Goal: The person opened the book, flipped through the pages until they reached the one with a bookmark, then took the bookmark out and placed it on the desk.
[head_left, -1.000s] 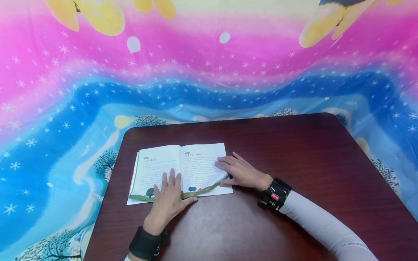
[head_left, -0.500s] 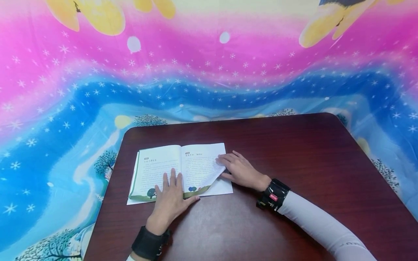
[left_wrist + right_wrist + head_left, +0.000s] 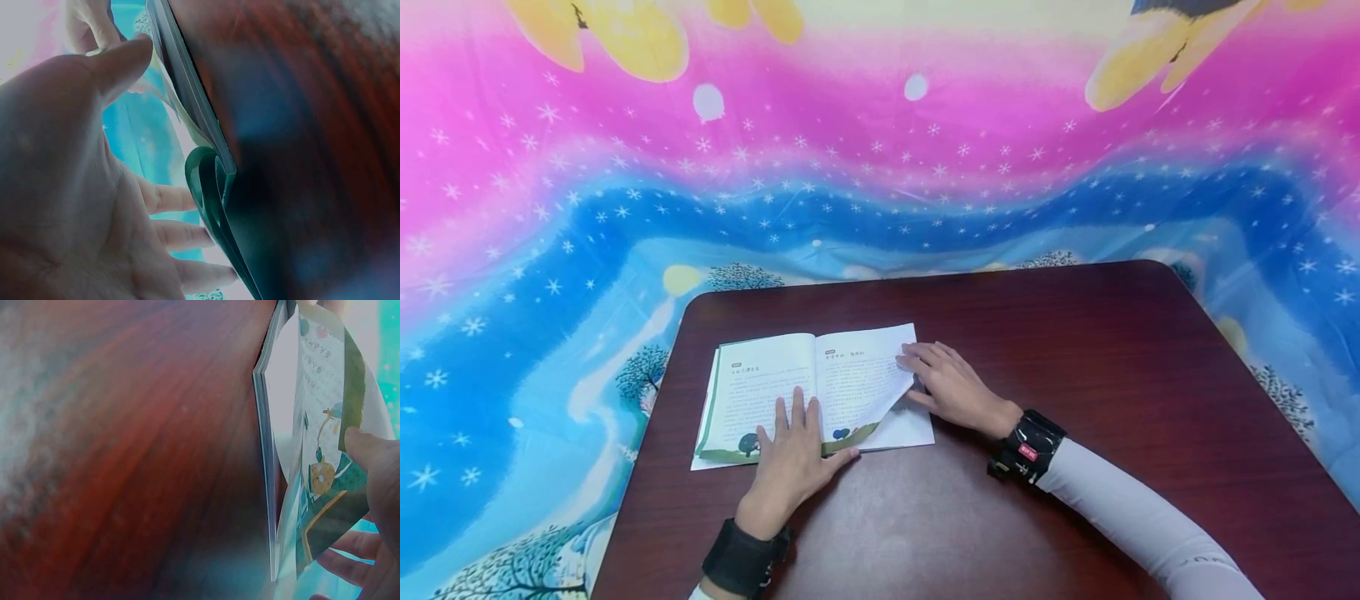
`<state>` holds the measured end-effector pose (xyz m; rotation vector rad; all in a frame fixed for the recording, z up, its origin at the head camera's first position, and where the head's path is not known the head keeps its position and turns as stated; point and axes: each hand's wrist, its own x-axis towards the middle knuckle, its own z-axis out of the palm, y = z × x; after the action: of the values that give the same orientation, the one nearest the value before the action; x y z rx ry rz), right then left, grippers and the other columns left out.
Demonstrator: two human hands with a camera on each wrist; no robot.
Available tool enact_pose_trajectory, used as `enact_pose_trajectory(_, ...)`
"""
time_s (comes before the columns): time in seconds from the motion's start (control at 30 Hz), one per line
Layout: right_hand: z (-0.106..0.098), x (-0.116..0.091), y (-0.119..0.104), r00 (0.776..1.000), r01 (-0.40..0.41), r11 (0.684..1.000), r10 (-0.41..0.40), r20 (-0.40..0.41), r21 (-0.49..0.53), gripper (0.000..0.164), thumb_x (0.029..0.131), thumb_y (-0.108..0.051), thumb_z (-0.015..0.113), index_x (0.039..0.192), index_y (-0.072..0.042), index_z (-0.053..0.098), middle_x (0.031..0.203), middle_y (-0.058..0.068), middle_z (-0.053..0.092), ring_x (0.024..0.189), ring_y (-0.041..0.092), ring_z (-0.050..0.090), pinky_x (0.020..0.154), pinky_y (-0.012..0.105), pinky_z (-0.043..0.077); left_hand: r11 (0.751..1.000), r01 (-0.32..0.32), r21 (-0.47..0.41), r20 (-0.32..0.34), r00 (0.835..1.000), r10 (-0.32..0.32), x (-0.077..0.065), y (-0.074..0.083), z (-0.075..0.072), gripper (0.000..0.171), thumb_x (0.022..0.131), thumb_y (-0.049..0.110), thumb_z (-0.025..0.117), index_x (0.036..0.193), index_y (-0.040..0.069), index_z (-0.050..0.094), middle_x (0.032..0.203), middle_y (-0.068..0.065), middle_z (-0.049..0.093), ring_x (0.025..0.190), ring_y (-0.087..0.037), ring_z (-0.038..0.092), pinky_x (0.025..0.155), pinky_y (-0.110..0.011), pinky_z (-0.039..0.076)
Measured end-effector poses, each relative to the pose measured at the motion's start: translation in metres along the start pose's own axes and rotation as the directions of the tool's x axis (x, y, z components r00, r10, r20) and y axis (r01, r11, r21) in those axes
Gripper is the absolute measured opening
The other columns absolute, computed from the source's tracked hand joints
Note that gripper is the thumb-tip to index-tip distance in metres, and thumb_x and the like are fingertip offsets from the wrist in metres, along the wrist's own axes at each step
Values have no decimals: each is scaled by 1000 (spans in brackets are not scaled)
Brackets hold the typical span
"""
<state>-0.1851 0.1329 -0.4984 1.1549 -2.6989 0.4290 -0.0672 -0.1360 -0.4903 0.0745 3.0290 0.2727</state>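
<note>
Presently, the open illustrated book (image 3: 797,371) lies on the left of the counter (image 3: 1112,367), long axis left-to-right, centre fold (image 3: 816,367) pointing away. Left hand (image 3: 787,473): fingers spread wide, resting on it. Right hand (image 3: 957,390): fingers pinching the lifted right-hand page (image 3: 863,387).

In the head view, your bare left hand (image 3: 790,471) hides part of the lower edge of the open, white-paged paper book (image 3: 756,396) at six o'clock; its print is too small to read. Your bare right hand (image 3: 955,387) covers some edge of the curled white page (image 3: 859,392) at three o'clock. The glossy reddish-brown wooden table (image 3: 1037,333) is cut off at six o'clock and blurs in both wrist views.
</note>
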Motion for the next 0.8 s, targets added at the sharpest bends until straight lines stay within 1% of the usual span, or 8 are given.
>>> enact_pose_trajectory(0.07, 0, 0, 0, 1000, 0, 1000, 0, -6, 7, 61, 88, -41, 67, 140, -12, 56, 145, 12, 51, 134, 25, 45, 113, 51, 29, 1000, 0, -4, -7, 1000, 0, 0, 0, 0, 106, 78, 76, 54, 153, 3, 34, 161, -22, 21, 145, -49, 17, 102, -77, 22)
enact_pose_trajectory(0.23, 0, -1, 1, 1000, -5, 1000, 5, -16, 16, 63, 88, -41, 68, 142, -11, 55, 148, 12, 48, 135, 25, 41, 113, 50, 30, 1000, -7, -2, -28, 1000, 7, 1, 2, 1, 92, 85, 61, 58, 150, 0, 36, 159, -26, 24, 143, -51, 19, 100, -79, 23)
enact_pose_trajectory(0.4, -1, -2, 3, 1000, -8, 1000, 9, -23, 24, 68, 88, -43, 66, 146, -10, 50, 153, 15, 42, 139, 28, 37, 112, 53, 31, 1000, -3, 4, -26, 1000, 3, 2, 3, 2, 84, 90, 52, 57, 151, -1, 35, 159, -27, 24, 143, -52, 19, 99, -79, 23)
enact_pose_trajectory(0.5, -2, -3, 4, 999, -29, 999, 29, -15, 35, 75, 90, -44, 64, 151, -8, 40, 157, 17, 35, 143, 31, 31, 113, 54, 29, 1000, 0, 4, -30, 1000, 0, 2, 3, 3, 80, 91, 48, 57, 151, -1, 35, 159, -27, 24, 143, -52, 19, 99, -79, 23)
enact_pose_trajectory(0.6, -2, -4, 5, 997, -82, 996, 82, 8, 35, 86, 91, -50, 59, 156, -6, 26, 162, 17, 24, 147, 31, 24, 114, 53, 27, 1000, 4, 1, -38, 999, -4, 3, 3, 3, 76, 92, 43, 57, 150, -1, 36, 158, -27, 25, 142, -52, 20, 98, -79, 23)
enact_pose_trajectory(0.7, -2, -5, 5, 990, -139, 990, 138, 30, 36, 93, 92, -56, 53, 158, -3, 14, 164, 18, 17, 149, 29, 18, 116, 50, 24, 1000, 11, -5, -36, 999, -11, 3, 2, 2, 74, 93, 41, 56, 151, -1, 35, 158, -27, 25, 142, -52, 20, 98, -79, 23)
enact_pose_trajectory(0.8, -3, -6, 5, 985, -166, 985, 165, 45, 38, 97, 92, -60, 51, 158, -2, 11, 164, 19, 15, 150, 28, 16, 118, 48, 21, 1000, 19, -18, -33, 999, -20, 3, 1, 1, 72, 93, 39, 56, 150, 0, 36, 159, -27, 25, 142, -51, 21, 98, -79, 23)
